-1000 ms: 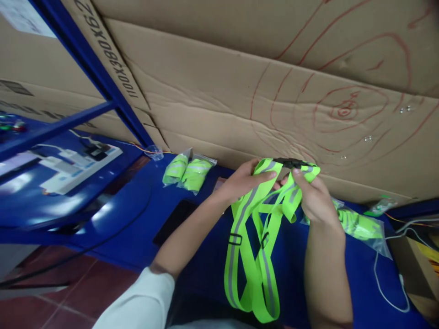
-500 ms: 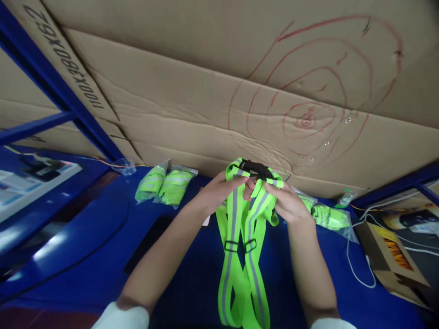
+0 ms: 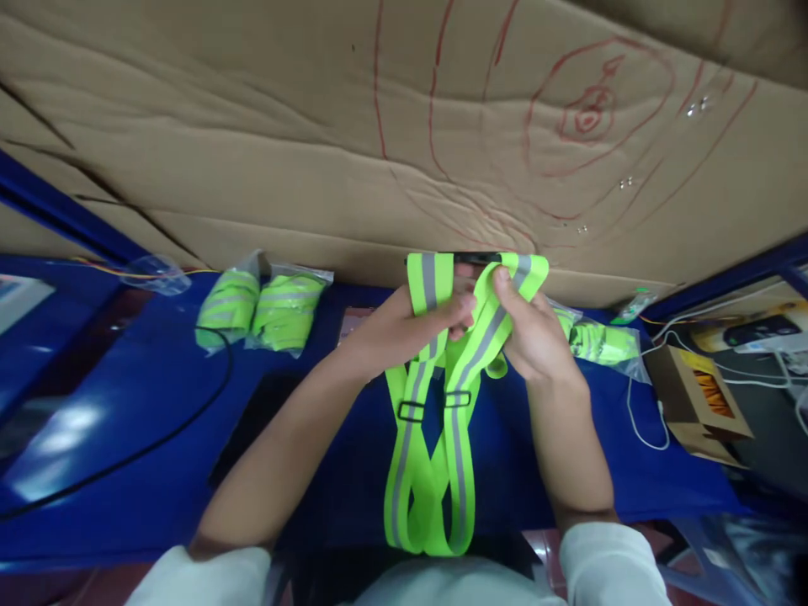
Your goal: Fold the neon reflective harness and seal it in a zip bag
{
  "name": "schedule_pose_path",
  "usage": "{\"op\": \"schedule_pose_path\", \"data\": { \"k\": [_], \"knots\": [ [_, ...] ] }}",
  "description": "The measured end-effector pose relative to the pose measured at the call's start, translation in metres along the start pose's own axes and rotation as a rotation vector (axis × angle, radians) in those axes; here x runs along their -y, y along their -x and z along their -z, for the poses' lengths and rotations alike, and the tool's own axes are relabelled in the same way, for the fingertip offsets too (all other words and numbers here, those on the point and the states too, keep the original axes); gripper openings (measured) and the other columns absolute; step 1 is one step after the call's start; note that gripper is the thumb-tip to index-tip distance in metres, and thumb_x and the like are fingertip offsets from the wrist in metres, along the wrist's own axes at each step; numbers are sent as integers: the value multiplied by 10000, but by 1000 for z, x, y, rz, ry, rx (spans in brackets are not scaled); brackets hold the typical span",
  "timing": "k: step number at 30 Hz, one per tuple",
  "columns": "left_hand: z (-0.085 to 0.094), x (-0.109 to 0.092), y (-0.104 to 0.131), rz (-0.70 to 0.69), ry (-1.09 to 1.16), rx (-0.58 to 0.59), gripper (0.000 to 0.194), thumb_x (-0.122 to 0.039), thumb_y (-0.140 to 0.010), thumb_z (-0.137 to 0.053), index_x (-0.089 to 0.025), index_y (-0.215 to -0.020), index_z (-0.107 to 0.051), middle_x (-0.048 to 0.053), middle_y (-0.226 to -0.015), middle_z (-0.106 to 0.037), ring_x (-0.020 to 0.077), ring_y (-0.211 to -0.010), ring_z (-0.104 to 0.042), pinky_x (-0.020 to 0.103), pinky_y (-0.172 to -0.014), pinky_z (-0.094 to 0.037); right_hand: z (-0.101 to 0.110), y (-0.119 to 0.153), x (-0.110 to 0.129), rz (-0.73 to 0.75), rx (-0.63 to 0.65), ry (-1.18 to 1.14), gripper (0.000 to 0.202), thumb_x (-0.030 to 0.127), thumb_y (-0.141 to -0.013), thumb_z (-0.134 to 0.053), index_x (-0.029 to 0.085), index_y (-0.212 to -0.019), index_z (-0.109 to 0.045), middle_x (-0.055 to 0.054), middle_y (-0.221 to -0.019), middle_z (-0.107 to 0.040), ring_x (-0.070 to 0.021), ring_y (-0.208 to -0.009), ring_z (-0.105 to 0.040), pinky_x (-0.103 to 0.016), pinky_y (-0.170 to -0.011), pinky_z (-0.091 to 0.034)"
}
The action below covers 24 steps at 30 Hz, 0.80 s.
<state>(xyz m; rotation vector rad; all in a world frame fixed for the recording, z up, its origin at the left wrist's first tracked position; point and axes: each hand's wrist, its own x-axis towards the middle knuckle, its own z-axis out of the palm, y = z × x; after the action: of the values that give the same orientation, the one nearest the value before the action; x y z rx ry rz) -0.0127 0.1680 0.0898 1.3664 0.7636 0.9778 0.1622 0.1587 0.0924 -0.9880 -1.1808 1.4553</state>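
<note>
A neon-green reflective harness [image 3: 465, 467] with grey stripes hangs in loops between my two hands, over the front of the blue table. My left hand [image 3: 435, 324] is closed on its left strap, just below the black buckle [image 3: 478, 257] at the top. The right strap is pinched by my right hand [image 3: 530, 328], thumb on top and fingers behind it. Lower down, each strap carries a black slider [image 3: 411, 411]. My hands partly hide the middle of the harness.
Bagged green harnesses [image 3: 287, 311] lie at the left rear, with another bagged one [image 3: 603, 343] at right. A black cable [image 3: 170, 433] curves across the blue table [image 3: 126, 505]. An open carton [image 3: 694, 391] and white cables [image 3: 650, 442] are at right. Cardboard [image 3: 284, 168] walls the back.
The top of the harness has turned, so its straps now lie flatter and wider and the buckle shows edge-on. My hands still hold it. My view has tilted down and shifted.
</note>
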Motion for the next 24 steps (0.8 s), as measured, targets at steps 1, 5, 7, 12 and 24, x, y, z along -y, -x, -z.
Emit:
{"op": "schedule_pose_path", "data": {
  "k": [1,5,7,12,24],
  "knots": [
    [0,2,-2,-17,-26,-18,419,-579,-830,-805,-166,-844,-735,65,-947,-753,192,-867,-695,272,-774,-571,1,-1,-1,2,-10,20,545,689,-894,-705,254,-1218,-754,-38,-941,-781,-262,-1005,-767,-380,-854,-648],
    [3,7,-4,-31,-37,-26,447,-409,-734,-921,-181,-1090,-773,86,-1185,-773,271,-1103,-722,334,-929,-595,8,-5,-8,-25,18,60,575,709,-892,-695,290,-1284,-737,-38,-1162,-789,-296,-1269,-692,-426,-1009,-628],
    [2,8,-3,27,20,2,583,-392,-718,-937,-191,-1228,-737,89,-1205,-775,284,-1112,-732,351,-925,-605,11,-7,-10,-27,23,111,556,720,-902,-678,313,-1274,-746,-19,-1209,-780,-290,-1343,-649,-433,-1090,-587],
    [-4,13,-1,3,18,16,590,-419,-783,-889,-208,-1305,-714,90,-1369,-721,309,-1259,-684,382,-1046,-571,19,-8,-9,0,111,174,520,743,-934,-607,332,-1209,-768,5,-1209,-772,-273,-1368,-623,-451,-1150,-537],
    [-62,40,11,-44,-12,35,469,-421,-941,-707,-229,-1368,-676,66,-1372,-721,273,-1304,-657,398,-1152,-499,68,17,33,230,259,948,375,619,-968,-649,259,-960,-754,-27,-962,-744,-234,-927,-700,-400,-945,-566]
  ]
}}
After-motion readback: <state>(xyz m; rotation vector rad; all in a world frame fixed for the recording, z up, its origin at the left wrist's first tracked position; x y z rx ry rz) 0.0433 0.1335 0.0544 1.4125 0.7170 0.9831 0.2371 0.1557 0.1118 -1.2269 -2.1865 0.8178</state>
